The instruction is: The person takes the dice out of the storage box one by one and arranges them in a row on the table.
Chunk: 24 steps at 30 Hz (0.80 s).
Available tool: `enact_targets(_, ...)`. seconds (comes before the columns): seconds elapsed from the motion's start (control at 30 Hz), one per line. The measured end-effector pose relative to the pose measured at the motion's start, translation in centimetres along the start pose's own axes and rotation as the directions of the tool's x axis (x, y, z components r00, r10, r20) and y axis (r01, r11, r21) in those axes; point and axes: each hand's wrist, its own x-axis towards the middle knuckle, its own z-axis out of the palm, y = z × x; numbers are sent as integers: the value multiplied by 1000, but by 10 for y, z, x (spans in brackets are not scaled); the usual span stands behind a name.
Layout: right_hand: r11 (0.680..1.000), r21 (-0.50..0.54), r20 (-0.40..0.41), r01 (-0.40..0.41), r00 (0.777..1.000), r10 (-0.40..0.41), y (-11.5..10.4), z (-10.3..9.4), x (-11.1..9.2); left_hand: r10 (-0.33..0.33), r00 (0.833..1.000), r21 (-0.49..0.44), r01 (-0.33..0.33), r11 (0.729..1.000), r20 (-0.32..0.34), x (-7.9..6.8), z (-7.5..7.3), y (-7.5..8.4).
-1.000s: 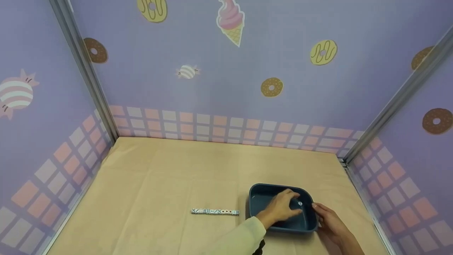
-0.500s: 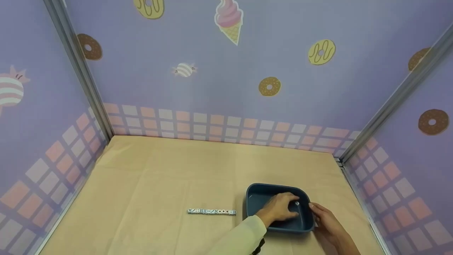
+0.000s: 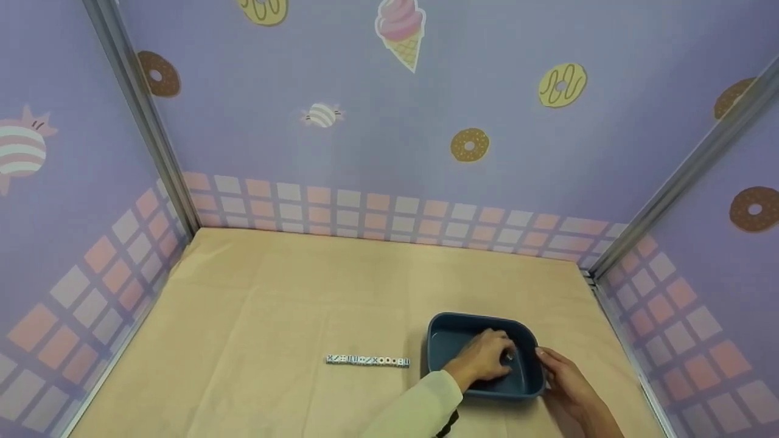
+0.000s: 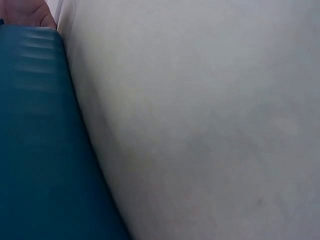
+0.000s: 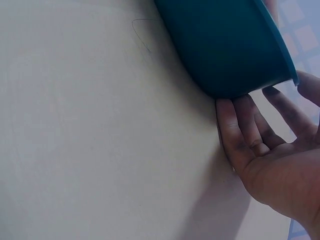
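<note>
In the head view a dark blue rectangular tub (image 3: 447, 350) stands on the right part of the table. My left hand (image 3: 484, 359) reaches down inside it, fingers curled. A small die (image 3: 510, 354), partly hidden, sits between its thumb and fingertips. At the tub's right end my right hand (image 3: 572, 383) grips the rim. The right wrist view shows that hand's thumb at the rim and several fingers against the tub's underside (image 5: 230, 55). Left of the tub lies a straight row of white dice (image 3: 368, 361) with coloured marks. The left wrist view shows mostly the tub's outer wall (image 4: 40, 130).
A beige cloth (image 3: 274, 304) with faint creases covers the table. Purple walls (image 3: 377, 140) with sweets and tile patterns enclose the back and both sides. Metal posts (image 3: 149, 121) stand at the corners.
My left fingers have closed in around the die in the tub, which is now largely covered. The right hand keeps its place on the rim; the dice row has not changed.
</note>
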Motion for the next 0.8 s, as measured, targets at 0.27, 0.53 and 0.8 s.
enact_targets(0.27, 1000, 5, -5, -2, 1000, 2, -1, 1, 0, 5, 1000, 23, -5, 1000, 7, 0, 1, -1)
enact_targets(0.53, 1000, 7, -41, 14, 999, -13, 0, 0, -2, 50, 998, 31, -50, 998, 28, 1, -4, -2)
enact_targets(0.8, 1000, 3, -59, 14, 998, -14, 2, 2, -2, 58, 998, 35, -57, 998, -36, -4, -19, -1)
